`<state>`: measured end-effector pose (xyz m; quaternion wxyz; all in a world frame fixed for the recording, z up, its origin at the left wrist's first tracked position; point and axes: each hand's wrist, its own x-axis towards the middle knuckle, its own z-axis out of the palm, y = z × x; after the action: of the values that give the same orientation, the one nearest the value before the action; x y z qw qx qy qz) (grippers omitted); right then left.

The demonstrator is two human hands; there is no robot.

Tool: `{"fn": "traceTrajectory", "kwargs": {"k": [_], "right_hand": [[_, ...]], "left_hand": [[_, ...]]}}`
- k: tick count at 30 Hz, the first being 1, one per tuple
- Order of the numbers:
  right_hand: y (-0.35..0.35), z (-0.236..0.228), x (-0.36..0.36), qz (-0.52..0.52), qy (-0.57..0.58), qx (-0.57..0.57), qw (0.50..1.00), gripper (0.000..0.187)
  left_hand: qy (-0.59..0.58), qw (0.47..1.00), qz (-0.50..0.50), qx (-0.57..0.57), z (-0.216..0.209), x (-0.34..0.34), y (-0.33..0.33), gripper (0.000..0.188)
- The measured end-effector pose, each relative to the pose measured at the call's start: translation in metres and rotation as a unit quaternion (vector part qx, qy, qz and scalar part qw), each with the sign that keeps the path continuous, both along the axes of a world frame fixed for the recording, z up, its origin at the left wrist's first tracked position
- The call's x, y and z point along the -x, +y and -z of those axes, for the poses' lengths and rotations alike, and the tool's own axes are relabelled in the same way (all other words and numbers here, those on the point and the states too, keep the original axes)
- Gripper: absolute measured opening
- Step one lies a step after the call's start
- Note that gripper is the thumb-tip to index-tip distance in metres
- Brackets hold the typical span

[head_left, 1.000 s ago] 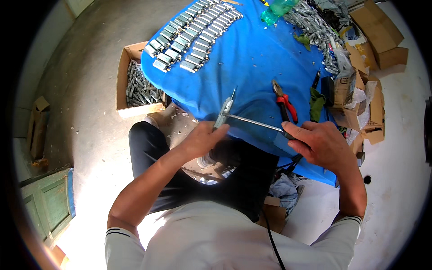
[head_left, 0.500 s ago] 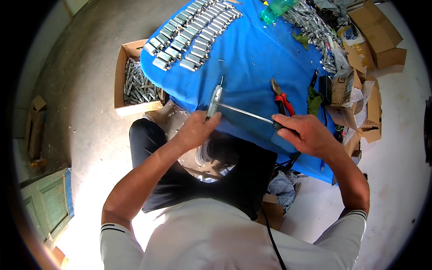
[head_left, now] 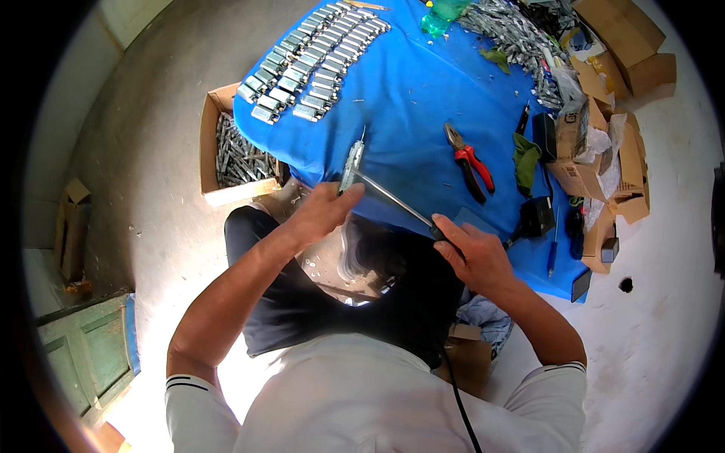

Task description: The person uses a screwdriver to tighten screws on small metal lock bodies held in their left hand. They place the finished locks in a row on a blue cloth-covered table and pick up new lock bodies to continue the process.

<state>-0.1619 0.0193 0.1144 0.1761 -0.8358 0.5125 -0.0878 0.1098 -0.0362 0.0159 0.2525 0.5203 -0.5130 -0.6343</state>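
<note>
My left hand (head_left: pixel 323 210) is closed on the lower end of a narrow silvery metal part (head_left: pixel 352 163), from whose top a thin pin sticks out. In my right hand (head_left: pixel 479 257) is a screwdriver (head_left: pixel 397 201) with a long thin shaft and a dark handle. Its shaft slants up and left, with the tip at the side of the metal part. The fingers hide the rest of the handle. Right of the screwdriver, pliers (head_left: pixel 469 163) with red and black handles lie on the blue cloth (head_left: pixel 408 121).
Rows of metal pieces (head_left: pixel 306 68) cover the cloth's far left. A pile of thin metal parts (head_left: pixel 513 38) lies far right. A carton (head_left: pixel 213 151) of metal parts stands left of the table. Cardboard boxes (head_left: pixel 627 158), a green cloth scrap (head_left: pixel 525 156) and black cables are at the right.
My right hand has moved left and toward me, so the screwdriver slants more steeply. Its tip stays at the metal part. The view has shifted slightly, and more of the pliers shows.
</note>
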Motion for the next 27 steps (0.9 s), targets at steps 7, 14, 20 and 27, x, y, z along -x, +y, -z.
{"fn": "traceTrajectory", "kwargs": {"k": [7, 14, 20, 27], "right_hand": [[-0.026, -0.018, 0.008, -0.075, 0.078, 0.044, 0.993, 0.038], [-0.077, -0.017, 0.029, -0.15, 0.096, 0.061, 0.982, 0.038], [-0.066, 0.006, 0.031, -0.132, -0.069, -0.029, 0.988, 0.034], [-0.044, 0.005, 0.026, 0.074, -0.203, -0.354, 0.91, 0.033]], "left_hand": [[0.129, 0.985, -0.015, -0.111, -0.003, -0.007, -0.004, 0.053], [0.038, 0.999, -0.002, -0.032, 0.001, -0.008, -0.004, 0.058], [-0.038, 0.999, -0.002, -0.001, 0.001, -0.002, -0.006, 0.062], [-0.02, 1.0, 0.014, 0.008, -0.003, -0.004, -0.009, 0.058]]}}
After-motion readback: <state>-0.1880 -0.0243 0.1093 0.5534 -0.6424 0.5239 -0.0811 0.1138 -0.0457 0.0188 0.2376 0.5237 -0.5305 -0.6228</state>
